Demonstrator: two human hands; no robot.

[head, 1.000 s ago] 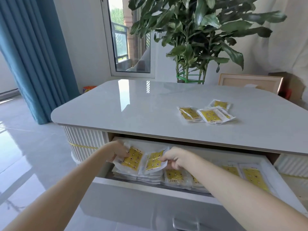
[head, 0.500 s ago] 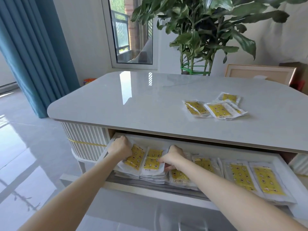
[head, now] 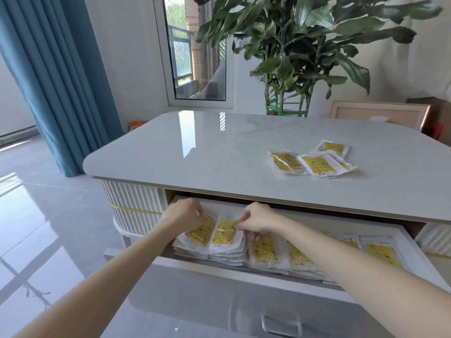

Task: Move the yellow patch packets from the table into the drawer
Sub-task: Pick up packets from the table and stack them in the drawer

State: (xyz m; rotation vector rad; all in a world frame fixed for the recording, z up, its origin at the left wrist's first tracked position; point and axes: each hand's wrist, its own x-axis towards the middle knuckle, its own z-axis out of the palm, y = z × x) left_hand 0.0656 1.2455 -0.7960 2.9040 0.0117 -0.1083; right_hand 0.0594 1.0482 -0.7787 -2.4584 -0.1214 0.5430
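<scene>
White and glossy, the drawer front [head: 219, 311] fills the near foreground with a metal pull handle [head: 280, 325] cut off at the bottom edge. Behind it the open drawer [head: 412, 242] holds rows of yellow patch packets [head: 263, 250] stacked several deep, and both forearms reach over its front. The left hand [head: 183, 215] rests fingers-down on the leftmost packet [head: 201, 231], fingers curled over its upper edge; whether it pinches the packet or only presses on it I cannot tell. The right hand [head: 256, 222] pinches the top edge of the neighbouring packet [head: 225, 234] between thumb and fingers, that packet lying on top of the stack just beside the left one. The right forearm hides part of the middle rows, and the drawer's back is in shadow under the tabletop. Farther off, on the grey marble-look table [head: 195, 154], a small cluster of loose packets [head: 317, 164] lies well apart from both hands, overlapping so their exact count is hard to make out. Beyond stand a leafy plant [head: 305, 40], a leaning picture frame [head: 375, 113], a window [head: 195, 50] and a blue curtain [head: 53, 76].
</scene>
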